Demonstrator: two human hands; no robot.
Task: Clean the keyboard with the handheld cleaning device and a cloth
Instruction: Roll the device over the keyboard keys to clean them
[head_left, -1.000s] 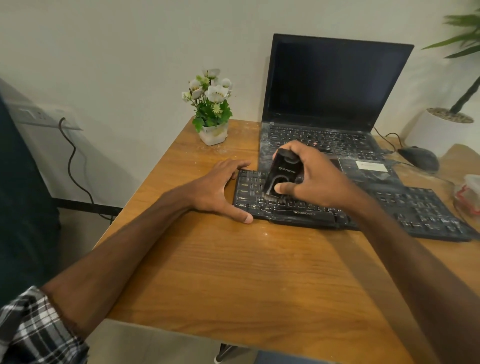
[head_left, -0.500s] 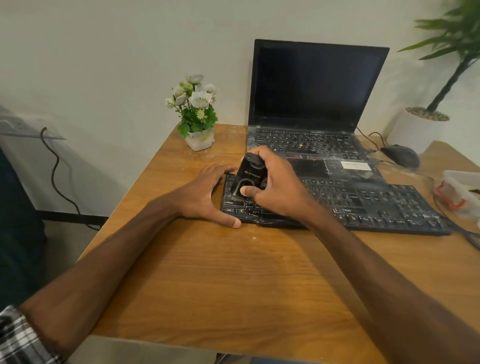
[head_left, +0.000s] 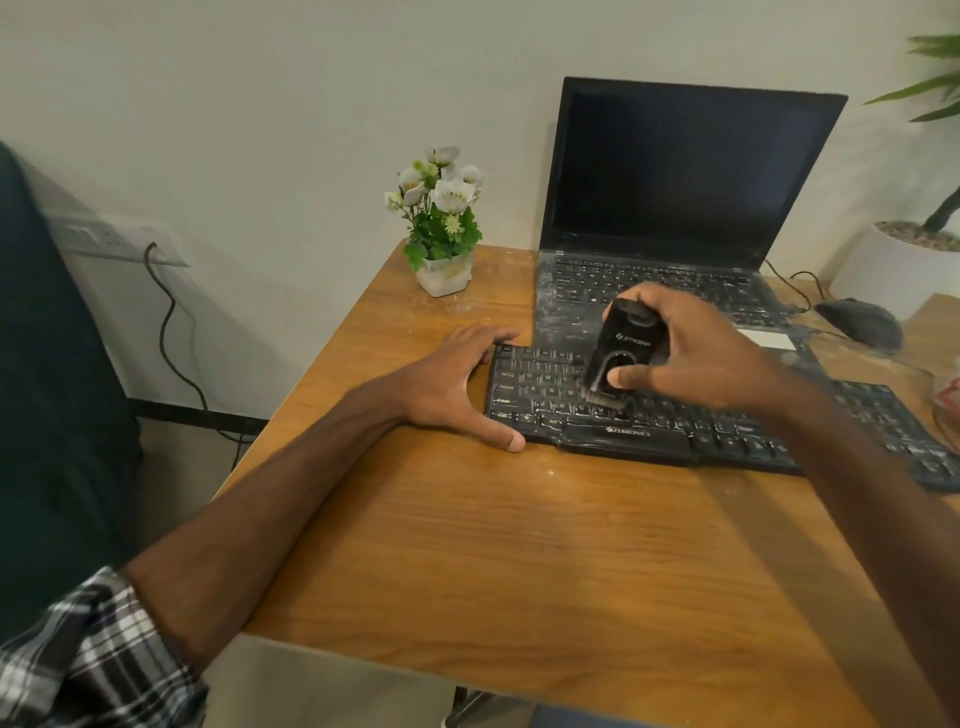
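While my left hand (head_left: 452, 387) lies spread on the desk (head_left: 519, 561), bracing the left end of the keyboard (head_left: 727, 441), my right hand (head_left: 711, 353) grips the cleaner (head_left: 623, 348), bristles on the keys; laptop (head_left: 675, 171) behind.

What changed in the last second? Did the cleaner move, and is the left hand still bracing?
The right hand swept the handheld cleaning device toward the keyboard's left end, then back right, brush now at the keys above the space bar's left part. Nothing was grasped or released. The left hand still braces the keyboard's left end; the laptop stayed put.
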